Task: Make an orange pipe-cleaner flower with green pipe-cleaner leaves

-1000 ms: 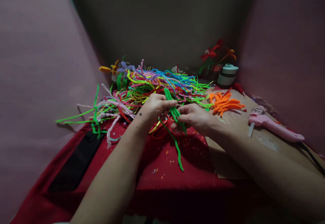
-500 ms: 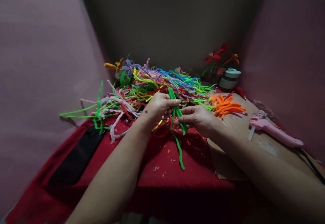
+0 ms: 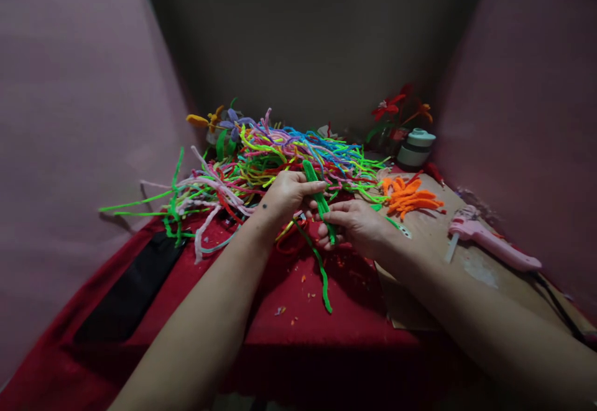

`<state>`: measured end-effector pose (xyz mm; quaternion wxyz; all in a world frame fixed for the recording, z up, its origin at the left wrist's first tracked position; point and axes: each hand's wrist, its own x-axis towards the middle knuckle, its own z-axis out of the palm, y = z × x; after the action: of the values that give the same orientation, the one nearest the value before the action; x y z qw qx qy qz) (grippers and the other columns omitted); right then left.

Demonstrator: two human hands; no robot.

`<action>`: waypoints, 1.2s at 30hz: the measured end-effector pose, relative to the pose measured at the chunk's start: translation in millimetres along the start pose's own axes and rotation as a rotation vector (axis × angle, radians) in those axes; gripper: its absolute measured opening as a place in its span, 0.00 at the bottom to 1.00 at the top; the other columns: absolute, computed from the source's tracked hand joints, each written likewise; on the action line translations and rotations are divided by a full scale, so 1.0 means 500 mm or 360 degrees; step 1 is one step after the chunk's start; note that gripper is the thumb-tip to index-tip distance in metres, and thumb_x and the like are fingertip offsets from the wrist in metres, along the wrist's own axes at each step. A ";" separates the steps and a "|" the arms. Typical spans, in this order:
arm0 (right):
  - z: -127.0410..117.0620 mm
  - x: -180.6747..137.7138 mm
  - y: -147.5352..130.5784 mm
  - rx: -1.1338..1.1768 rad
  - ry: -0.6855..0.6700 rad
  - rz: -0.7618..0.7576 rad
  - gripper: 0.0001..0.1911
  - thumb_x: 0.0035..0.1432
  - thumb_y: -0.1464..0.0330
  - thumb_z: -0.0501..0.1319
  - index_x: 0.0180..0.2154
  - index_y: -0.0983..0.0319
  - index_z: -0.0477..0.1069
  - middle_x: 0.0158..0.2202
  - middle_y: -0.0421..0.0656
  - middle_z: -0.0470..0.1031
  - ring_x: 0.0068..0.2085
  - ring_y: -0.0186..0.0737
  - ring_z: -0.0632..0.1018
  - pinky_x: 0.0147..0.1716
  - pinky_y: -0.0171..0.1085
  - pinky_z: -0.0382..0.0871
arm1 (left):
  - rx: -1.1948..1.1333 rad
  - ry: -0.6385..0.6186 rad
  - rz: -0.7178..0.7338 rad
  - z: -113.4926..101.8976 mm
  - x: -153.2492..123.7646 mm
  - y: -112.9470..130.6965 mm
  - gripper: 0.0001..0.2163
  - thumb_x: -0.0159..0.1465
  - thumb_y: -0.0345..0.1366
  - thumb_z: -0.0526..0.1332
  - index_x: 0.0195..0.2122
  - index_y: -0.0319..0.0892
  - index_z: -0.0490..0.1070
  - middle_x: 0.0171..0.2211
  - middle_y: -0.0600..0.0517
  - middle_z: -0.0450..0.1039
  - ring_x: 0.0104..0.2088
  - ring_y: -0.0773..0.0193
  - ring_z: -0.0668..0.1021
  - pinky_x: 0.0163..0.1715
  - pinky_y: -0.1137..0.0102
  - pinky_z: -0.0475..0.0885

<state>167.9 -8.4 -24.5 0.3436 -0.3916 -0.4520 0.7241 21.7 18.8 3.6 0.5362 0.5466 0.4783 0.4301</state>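
Between my two hands is a green pipe cleaner [image 3: 311, 176], folded into a narrow leaf-like loop. My left hand [image 3: 293, 192] pinches its upper part, thumb lying across the front. Lower down, the thumb and fingers of my right hand [image 3: 351, 223] close on the same piece. A loose green strand [image 3: 323, 280] hangs or lies below, over the red cloth [image 3: 280, 286]; where it joins is hidden. Just behind my hands spreads a heap of many-coloured pipe cleaners [image 3: 298, 147]. Partly covered by my left hand, scissors with orange-red handles [image 3: 290, 243] lie on the cloth.
Orange pipe-cleaner pieces [image 3: 408, 196] and a pink glue gun [image 3: 494, 243] rest on a brown board [image 3: 461, 299] at right. A black phone-like slab [image 3: 130, 293] lies left. Behind stand a lidded jar [image 3: 416, 148] and fuzzy red flowers [image 3: 389, 107].
The green strips between my hands now lie closer together as one narrow shape. My right fingers have shifted slightly along it. The whole view has moved a little.
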 end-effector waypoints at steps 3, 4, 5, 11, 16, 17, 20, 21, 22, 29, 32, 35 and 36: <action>0.005 -0.001 0.001 -0.0003 0.0037 -0.0040 0.04 0.52 0.77 0.55 0.28 0.66 0.68 0.19 0.41 0.72 0.18 0.32 0.72 0.18 0.32 0.72 | 0.0096 0.0111 0.0106 0.002 0.001 -0.001 0.12 0.51 0.38 0.65 0.18 0.37 0.66 0.11 0.53 0.66 0.09 0.71 0.66 0.10 0.76 0.58; 0.006 -0.002 0.001 0.0013 0.0036 -0.0048 0.05 0.52 0.77 0.55 0.27 0.66 0.68 0.19 0.41 0.71 0.18 0.31 0.71 0.17 0.32 0.71 | 0.0128 0.0144 0.0145 0.000 0.002 -0.002 0.12 0.51 0.38 0.65 0.17 0.37 0.66 0.10 0.54 0.66 0.09 0.71 0.66 0.10 0.76 0.57; 0.006 -0.002 0.002 0.0036 0.0035 -0.0055 0.05 0.53 0.76 0.55 0.26 0.66 0.67 0.19 0.40 0.70 0.17 0.30 0.70 0.17 0.32 0.71 | 0.0154 0.0173 0.0181 -0.002 0.003 -0.002 0.13 0.50 0.39 0.66 0.17 0.38 0.66 0.10 0.54 0.65 0.08 0.71 0.65 0.09 0.76 0.56; 0.001 -0.001 0.006 0.0061 0.0039 -0.0088 0.05 0.54 0.75 0.56 0.28 0.68 0.69 0.17 0.37 0.66 0.15 0.27 0.67 0.17 0.32 0.71 | 0.0217 0.0322 0.0261 0.003 0.000 0.007 0.17 0.48 0.38 0.66 0.12 0.40 0.58 0.05 0.58 0.56 0.08 0.74 0.60 0.10 0.76 0.51; -0.002 0.000 0.004 0.0031 0.0028 -0.0094 0.07 0.56 0.74 0.54 0.29 0.69 0.69 0.16 0.38 0.66 0.15 0.29 0.68 0.16 0.33 0.70 | 0.0040 0.0523 0.0274 0.022 -0.002 0.002 0.18 0.49 0.34 0.65 0.12 0.40 0.54 0.06 0.61 0.53 0.09 0.76 0.58 0.11 0.77 0.51; -0.003 -0.001 0.003 0.0036 0.0031 -0.0093 0.08 0.56 0.75 0.54 0.28 0.69 0.69 0.16 0.38 0.66 0.15 0.29 0.68 0.16 0.33 0.70 | -0.0047 0.0473 0.0258 0.022 0.000 -0.002 0.18 0.49 0.34 0.65 0.13 0.40 0.55 0.07 0.61 0.53 0.09 0.76 0.59 0.11 0.77 0.51; -0.008 -0.002 -0.002 0.0067 0.0028 -0.0083 0.07 0.55 0.75 0.55 0.27 0.69 0.70 0.16 0.37 0.66 0.14 0.28 0.67 0.15 0.33 0.70 | -0.0310 0.0080 0.0131 0.012 0.006 -0.012 0.16 0.49 0.36 0.66 0.17 0.40 0.58 0.09 0.61 0.55 0.10 0.77 0.58 0.11 0.77 0.50; -0.010 -0.002 -0.004 0.0077 0.0022 -0.0081 0.07 0.55 0.75 0.55 0.27 0.69 0.70 0.16 0.37 0.66 0.14 0.29 0.67 0.15 0.33 0.70 | -0.0365 -0.0079 0.0068 0.008 0.008 -0.014 0.15 0.48 0.36 0.67 0.17 0.39 0.58 0.10 0.61 0.55 0.10 0.77 0.57 0.11 0.77 0.50; -0.012 -0.002 -0.007 0.0091 0.0020 -0.0091 0.07 0.55 0.75 0.55 0.27 0.69 0.70 0.16 0.37 0.66 0.14 0.29 0.67 0.15 0.34 0.70 | -0.0399 -0.0208 0.0009 0.005 0.010 -0.016 0.15 0.48 0.36 0.67 0.18 0.39 0.59 0.10 0.61 0.55 0.10 0.78 0.58 0.11 0.77 0.50; -0.026 0.007 -0.009 0.0062 -0.0101 -0.0251 0.06 0.52 0.73 0.57 0.28 0.68 0.71 0.17 0.39 0.70 0.17 0.31 0.71 0.19 0.34 0.70 | -0.0296 -0.0202 -0.0087 0.011 0.010 -0.015 0.16 0.45 0.36 0.69 0.15 0.38 0.60 0.10 0.58 0.58 0.11 0.76 0.62 0.12 0.77 0.54; -0.030 0.015 -0.003 -0.0163 -0.0090 -0.0492 0.07 0.52 0.70 0.59 0.28 0.68 0.72 0.19 0.40 0.72 0.19 0.30 0.72 0.22 0.31 0.68 | -0.0239 -0.0077 -0.0049 0.017 0.009 -0.020 0.16 0.45 0.36 0.69 0.16 0.38 0.60 0.10 0.58 0.59 0.11 0.76 0.61 0.12 0.77 0.53; -0.030 0.022 0.003 -0.0512 0.0092 -0.0649 0.09 0.53 0.69 0.57 0.24 0.67 0.70 0.17 0.39 0.70 0.18 0.28 0.70 0.20 0.28 0.65 | -0.0124 0.0036 -0.0001 0.025 0.010 -0.026 0.15 0.45 0.38 0.69 0.16 0.38 0.62 0.10 0.57 0.61 0.10 0.76 0.60 0.10 0.77 0.51; -0.029 0.023 0.004 -0.0582 0.0142 -0.0657 0.10 0.54 0.70 0.56 0.23 0.67 0.70 0.16 0.39 0.70 0.17 0.28 0.69 0.19 0.28 0.65 | -0.0094 0.0081 0.0010 0.028 0.010 -0.028 0.15 0.45 0.38 0.69 0.16 0.38 0.62 0.10 0.57 0.61 0.09 0.75 0.60 0.10 0.77 0.50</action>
<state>175.2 6.4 -33.4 0.4270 -0.3782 -0.6298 0.5272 35.6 20.6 -11.2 0.5384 0.5208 0.4772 0.4594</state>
